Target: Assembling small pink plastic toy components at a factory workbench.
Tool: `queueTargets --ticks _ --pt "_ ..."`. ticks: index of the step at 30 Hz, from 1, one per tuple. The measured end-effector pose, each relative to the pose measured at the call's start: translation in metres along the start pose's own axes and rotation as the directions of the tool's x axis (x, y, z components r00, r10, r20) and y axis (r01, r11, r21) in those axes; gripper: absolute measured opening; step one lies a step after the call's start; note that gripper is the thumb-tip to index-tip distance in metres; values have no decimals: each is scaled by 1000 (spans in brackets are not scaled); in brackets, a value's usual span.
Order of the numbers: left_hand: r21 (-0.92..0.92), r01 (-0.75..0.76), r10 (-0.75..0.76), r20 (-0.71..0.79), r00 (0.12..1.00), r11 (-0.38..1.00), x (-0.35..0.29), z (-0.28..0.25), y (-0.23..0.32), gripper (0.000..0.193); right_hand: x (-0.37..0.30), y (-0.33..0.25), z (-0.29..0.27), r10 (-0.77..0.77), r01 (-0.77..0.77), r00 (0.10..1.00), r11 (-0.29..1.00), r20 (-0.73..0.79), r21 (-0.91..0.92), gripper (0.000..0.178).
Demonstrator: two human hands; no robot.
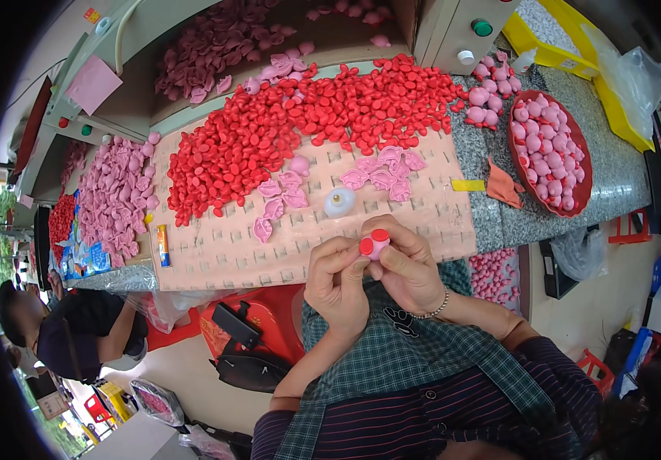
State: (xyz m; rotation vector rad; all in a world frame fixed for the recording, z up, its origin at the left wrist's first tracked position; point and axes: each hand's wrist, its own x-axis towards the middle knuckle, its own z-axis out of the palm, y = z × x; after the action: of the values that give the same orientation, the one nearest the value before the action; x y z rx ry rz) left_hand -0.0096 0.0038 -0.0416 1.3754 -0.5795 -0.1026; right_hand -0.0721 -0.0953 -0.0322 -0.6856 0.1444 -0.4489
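Both of my hands meet over the front edge of the table, gripping one small rounded pink piece with two red oval caps (pixel 377 249). My left hand (pixel 337 285) pinches its left side with thumb and fingertips. From the other side, my right hand (pixel 409 267) has its thumb and bent fingers closed on it. Just beyond my hands stands a white round bottle with a brass-coloured tip (pixel 339 202). Pink hollow shell pieces (pixel 389 173) lie beyond it to the right, and more pink shell pieces (pixel 277 204) to the left.
A wide heap of red oval pieces (pixel 231 149) covers the back of the mat (pixel 215 264). Pink pieces (pixel 120 192) pile up at left, near a glue tube (pixel 163 245). At right are a red basket (pixel 585 170) of pink balls and a yellow tray (pixel 618 107). Another person (pixel 77 330) sits at far left.
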Motion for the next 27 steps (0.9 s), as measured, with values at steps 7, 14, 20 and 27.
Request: queueTargets --ticks 7,14,20,27 --pt "-622 223 -268 23 963 751 -2 3 -10 7 2 -14 14 -186 187 982 888 44 -419 31" --pt "-760 476 -509 224 831 443 -5 -6 -25 11 2 -14 14 -371 384 912 627 174 -678 34" --pt "-817 319 -5 361 933 481 -6 -20 -71 15 2 -10 20 -402 410 894 559 197 -721 31" --pt "-739 316 -327 137 935 595 4 6 -7 7 4 -2 11 -218 193 976 905 -22 -379 28"
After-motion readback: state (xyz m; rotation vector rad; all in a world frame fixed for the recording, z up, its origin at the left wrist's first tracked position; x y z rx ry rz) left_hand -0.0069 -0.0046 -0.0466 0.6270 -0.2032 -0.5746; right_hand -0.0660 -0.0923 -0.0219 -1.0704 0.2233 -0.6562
